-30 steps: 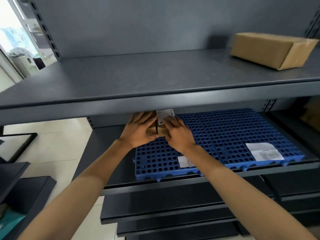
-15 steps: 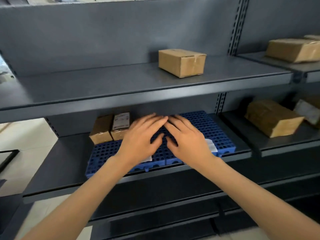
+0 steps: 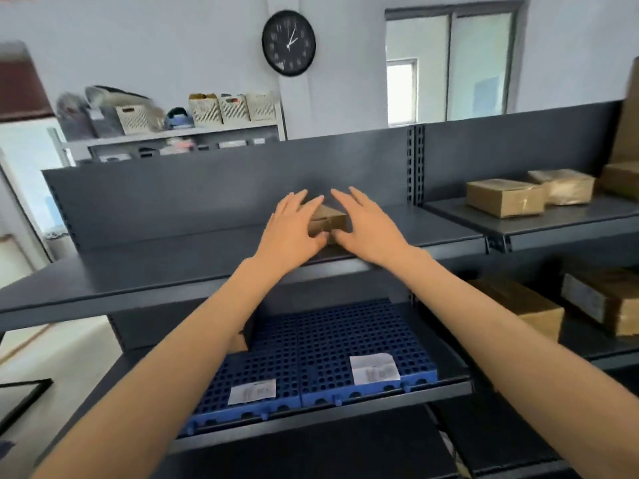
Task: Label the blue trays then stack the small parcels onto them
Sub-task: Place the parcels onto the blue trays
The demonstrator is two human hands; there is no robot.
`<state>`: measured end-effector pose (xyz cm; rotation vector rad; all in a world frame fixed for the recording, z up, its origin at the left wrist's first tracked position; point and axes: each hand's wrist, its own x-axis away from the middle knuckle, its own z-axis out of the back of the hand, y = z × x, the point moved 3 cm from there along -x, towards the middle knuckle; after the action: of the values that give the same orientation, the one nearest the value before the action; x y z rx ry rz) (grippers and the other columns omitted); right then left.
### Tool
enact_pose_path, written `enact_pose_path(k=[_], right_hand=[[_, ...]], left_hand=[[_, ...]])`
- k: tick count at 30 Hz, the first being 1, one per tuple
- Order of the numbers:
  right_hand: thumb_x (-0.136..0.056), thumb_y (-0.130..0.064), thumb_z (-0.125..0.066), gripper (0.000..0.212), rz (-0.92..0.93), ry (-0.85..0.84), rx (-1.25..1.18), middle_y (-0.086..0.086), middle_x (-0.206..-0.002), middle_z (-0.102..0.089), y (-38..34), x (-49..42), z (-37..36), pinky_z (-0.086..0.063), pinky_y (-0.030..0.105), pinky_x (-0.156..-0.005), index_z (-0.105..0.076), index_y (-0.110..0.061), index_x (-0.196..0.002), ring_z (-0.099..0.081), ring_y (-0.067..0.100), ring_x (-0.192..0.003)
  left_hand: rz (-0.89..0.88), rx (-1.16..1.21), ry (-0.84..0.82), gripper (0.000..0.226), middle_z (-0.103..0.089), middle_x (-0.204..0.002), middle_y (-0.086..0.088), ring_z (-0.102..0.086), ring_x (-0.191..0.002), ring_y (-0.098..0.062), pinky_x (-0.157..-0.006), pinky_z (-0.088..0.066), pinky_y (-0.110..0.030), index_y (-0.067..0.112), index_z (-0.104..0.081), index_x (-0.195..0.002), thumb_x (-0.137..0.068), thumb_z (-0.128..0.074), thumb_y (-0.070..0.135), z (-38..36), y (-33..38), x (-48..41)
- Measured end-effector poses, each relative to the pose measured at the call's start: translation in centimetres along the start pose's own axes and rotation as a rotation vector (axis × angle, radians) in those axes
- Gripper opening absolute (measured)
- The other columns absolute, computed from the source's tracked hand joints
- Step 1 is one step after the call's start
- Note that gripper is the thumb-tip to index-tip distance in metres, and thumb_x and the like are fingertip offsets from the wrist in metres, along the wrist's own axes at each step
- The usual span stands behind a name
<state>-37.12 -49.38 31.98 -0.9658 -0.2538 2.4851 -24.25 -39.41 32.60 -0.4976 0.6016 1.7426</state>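
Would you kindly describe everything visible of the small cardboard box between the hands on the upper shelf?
The small cardboard box is plain brown, with a seam down its near face. It sits on the dark grey upper shelf, near its front edge. The left hand and right hand flank it with fingers spread, hiding its sides; whether they already grip it is unclear. No label shows on it.

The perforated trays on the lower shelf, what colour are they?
Blue trays, each bearing a white label; clearest in the head view.
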Motion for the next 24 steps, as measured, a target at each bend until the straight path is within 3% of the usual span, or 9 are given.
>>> enact_pose_path(k=[2, 5, 9, 14, 17, 21, 24], right_hand=[[-0.089, -0.029, -0.061, 0.078, -0.044, -0.197, -0.047, 0.011, -0.16, -0.019, 0.8, -2.0, -0.7, -0.026, 0.039, -0.116, -0.017, -0.026, -0.154, -0.013, 0.023, -0.149], [-0.093, -0.024, -0.06, 0.07, -0.009, -0.314, -0.045, 0.011, -0.151, -0.041, 0.6, -2.5, -1.4, -0.032, 0.037, -0.111, -0.024, -0.022, -0.152, -0.035, 0.029, -0.139], [-0.091, -0.018, -0.061, 0.058, 0.037, -0.172, -0.097, 0.013, -0.134, -0.057, -0.6, -1.1, -2.4, -0.043, 0.042, -0.1, -0.039, -0.02, -0.144, -0.052, 0.032, -0.122], [-0.091, -0.014, -0.061, 0.055, 0.095, -0.07, -0.169, 0.01, -0.137, -0.052, -4.2, 0.9, -3.8, -0.044, 0.042, -0.1, -0.042, -0.02, -0.143, -0.05, 0.029, -0.122], [-0.091, -0.014, -0.058, 0.058, 0.147, -0.04, -0.222, 0.007, -0.146, -0.045, -8.1, 2.0, -4.4, -0.045, 0.047, -0.1, -0.04, -0.031, -0.143, -0.048, 0.03, -0.127], [-0.094, -0.015, -0.056, 0.056, 0.198, -0.059, -0.278, 0.01, -0.153, -0.038, -15.8, 4.8, -5.6, -0.042, 0.047, -0.104, -0.04, -0.036, -0.144, -0.048, 0.033, -0.129], [-0.095, -0.018, -0.057, 0.053, 0.268, -0.089, -0.32, 0.012, -0.154, -0.035, -22.5, 8.0, -7.3, -0.042, 0.046, -0.105, -0.041, -0.032, -0.144, -0.048, 0.034, -0.129]], left_hand=[[0.126, 0.013, -0.122, 0.077, -0.029, -0.156, -0.009, -0.022, -0.144, -0.031, -0.114, -0.027, -0.052, 0.025, -0.036, -0.146, -0.079, -0.063, 0.051, -1.1, -0.9, -0.8], [0.191, 0.054, -0.175, 0.075, -0.035, -0.152, -0.005, -0.039, -0.134, -0.031, -0.106, -0.039, -0.046, 0.026, -0.035, -0.145, -0.079, -0.064, 0.047, -1.7, -1.4, -0.2], [0.184, 0.049, -0.112, 0.071, -0.034, -0.151, -0.005, -0.044, -0.131, -0.028, -0.104, -0.038, -0.038, 0.018, -0.035, -0.146, -0.084, -0.066, 0.033, -1.1, -1.2, 1.2], [0.151, 0.046, -0.024, 0.068, -0.037, -0.147, -0.006, -0.049, -0.123, -0.027, -0.097, -0.039, -0.034, 0.012, -0.037, -0.143, -0.082, -0.066, 0.019, 2.1, -1.8, 4.5], [0.129, 0.034, 0.035, 0.065, -0.036, -0.147, -0.006, -0.049, -0.122, -0.028, -0.093, -0.041, -0.032, 0.016, -0.04, -0.142, -0.081, -0.063, 0.013, 4.8, -2.7, 7.6], [0.216, 0.015, 0.131, 0.065, -0.038, -0.146, -0.01, -0.044, -0.128, -0.026, -0.098, -0.037, -0.028, 0.014, -0.04, -0.144, -0.084, -0.066, 0.016, 9.7, -4.6, 14.4], [0.32, -0.029, 0.17, 0.063, -0.036, -0.15, -0.015, -0.038, -0.136, -0.029, -0.109, -0.035, -0.036, 0.012, -0.04, -0.144, -0.086, -0.065, 0.012, 13.2, -7.0, 21.2]])
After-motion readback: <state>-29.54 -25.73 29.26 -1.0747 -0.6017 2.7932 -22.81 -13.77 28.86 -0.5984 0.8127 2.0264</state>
